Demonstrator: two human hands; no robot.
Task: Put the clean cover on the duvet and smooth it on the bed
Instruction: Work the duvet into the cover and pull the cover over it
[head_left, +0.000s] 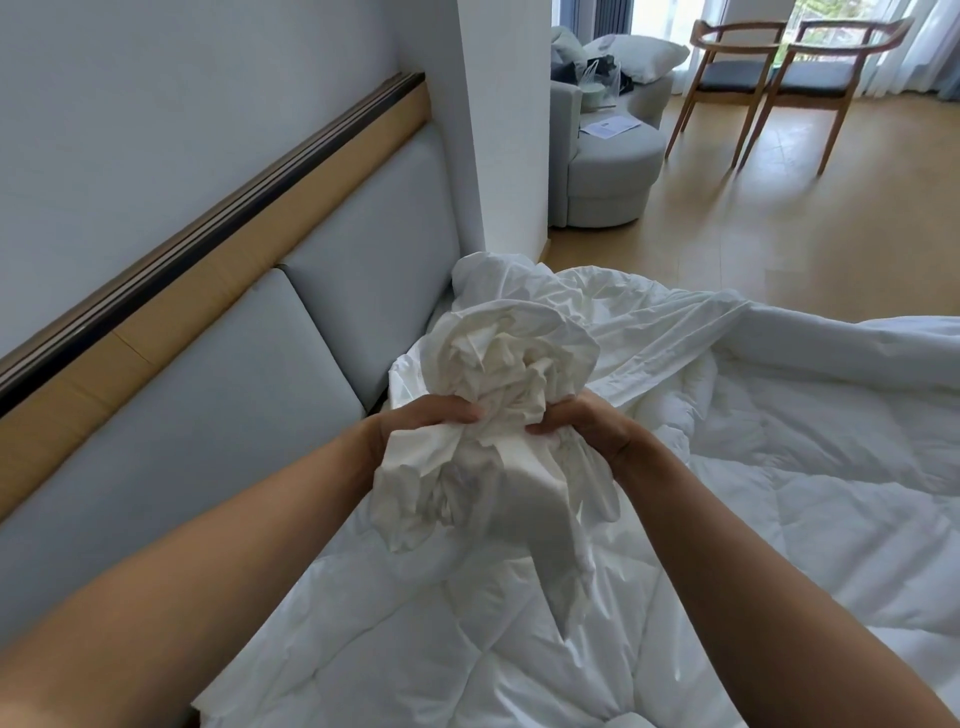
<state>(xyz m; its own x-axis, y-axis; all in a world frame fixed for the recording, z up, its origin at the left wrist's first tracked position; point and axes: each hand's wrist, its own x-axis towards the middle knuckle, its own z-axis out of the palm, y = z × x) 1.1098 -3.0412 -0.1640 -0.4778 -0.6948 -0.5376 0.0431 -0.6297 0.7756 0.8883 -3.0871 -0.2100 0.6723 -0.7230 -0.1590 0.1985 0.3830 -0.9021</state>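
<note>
Both hands grip one bunched wad of white cover (498, 395): left hand (415, 421) and right hand (587, 423) curled into it from either side, held above the quilted duvet (727, 519). Cover trails toward the padded headboard (249, 374). Beyond: grey armchair (608, 171), two wooden chairs (779, 83).

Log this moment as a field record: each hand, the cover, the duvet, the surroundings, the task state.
left hand: grips the bunched cover from its left side
right hand: grips the same bunch from its right side
cover: white, gathered into a crumpled wad, held above the duvet
duvet: white, quilted, lying rumpled below the hands
headboard: grey padded panels along the wall, left of the bedding
background: two wooden chairs, a grey armchair
task state: cover not yet on the duvet, nothing smoothed
</note>
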